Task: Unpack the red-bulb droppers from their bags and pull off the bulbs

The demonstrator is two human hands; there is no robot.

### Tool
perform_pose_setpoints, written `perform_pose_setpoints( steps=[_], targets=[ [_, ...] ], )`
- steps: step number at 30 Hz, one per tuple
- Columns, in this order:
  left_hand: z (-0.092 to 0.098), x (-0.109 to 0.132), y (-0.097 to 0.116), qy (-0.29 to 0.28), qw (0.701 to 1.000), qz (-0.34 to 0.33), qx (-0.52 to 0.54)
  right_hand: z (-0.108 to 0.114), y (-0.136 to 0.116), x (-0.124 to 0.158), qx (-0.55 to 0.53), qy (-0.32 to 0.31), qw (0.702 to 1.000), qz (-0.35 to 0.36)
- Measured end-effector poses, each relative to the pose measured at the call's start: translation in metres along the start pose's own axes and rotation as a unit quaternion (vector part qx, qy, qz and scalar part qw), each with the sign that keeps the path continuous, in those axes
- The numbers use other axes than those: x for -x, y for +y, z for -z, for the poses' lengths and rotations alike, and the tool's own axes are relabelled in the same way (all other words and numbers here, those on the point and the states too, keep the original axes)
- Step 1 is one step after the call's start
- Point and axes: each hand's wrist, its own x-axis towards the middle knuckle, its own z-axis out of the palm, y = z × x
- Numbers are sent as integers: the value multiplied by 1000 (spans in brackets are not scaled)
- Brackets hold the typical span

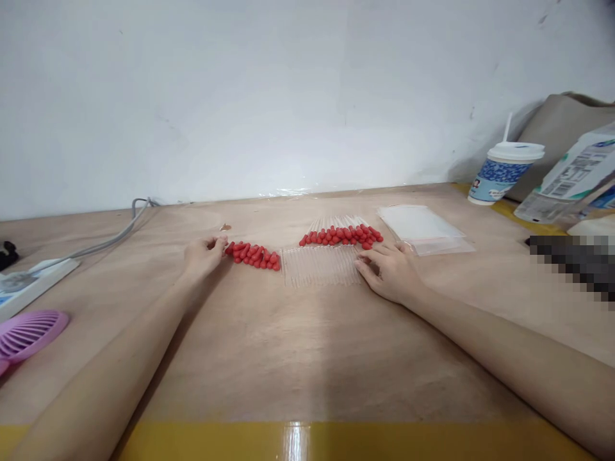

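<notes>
My left hand (205,255) has its thumb and fingers pinched at the left end of a row of red oval pieces (254,255); what is between the fingertips is too small to tell. My right hand (390,270) is bent, its fingertips at the right edge of a row of thin clear strips (319,266). Whether it grips them is unclear. Behind the strips lies a second cluster of red pieces (339,235) with pale thin sticks (336,221) fanning out behind it.
Clear plastic sleeves (418,224) lie right of the sticks. Farther right stand a lidded paper cup (502,173) with a straw, a plastic package (571,176) and a grey bag (552,131). At left are a pink fan (33,333), a power strip (41,285) and a grey cable (113,242).
</notes>
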Motion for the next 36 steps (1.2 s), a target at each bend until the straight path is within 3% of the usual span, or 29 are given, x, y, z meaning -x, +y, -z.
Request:
perform_pose_setpoints(
  steps=[3,6,9,11,14,17,19,24,28,33,36],
  targets=[
    [4,2,4,3,1000,9,-16,1,0,0,-4,-4,1000,-1],
    [12,5,13,48,997,0,-52,2,-1,-1,-8,12,1000,-7],
    [18,13,30,118,988,-72,-70,2,-1,-2,-6,23,1000,-13],
    [17,22,48,132,978,-150,-57,2,-1,-2,-6,26,1000,-12],
    [4,38,80,41,967,-249,-43,3,-1,-2,-13,39,999,-1],
    [-18,46,110,-69,956,-274,-75,4,-1,-2,-21,52,998,7],
    [-33,42,125,-126,952,-257,-107,5,-1,-1,-24,55,998,7],
    [-53,22,143,-260,951,-125,-110,5,0,-1,-29,55,998,-4],
    [-53,19,144,-271,952,-97,-101,2,2,0,-36,52,998,10],
    [-46,24,144,-242,963,-83,-87,1,3,0,-43,42,998,1],
    [-38,33,137,-147,975,-153,-70,3,3,0,-50,53,997,-10]
  ],
)
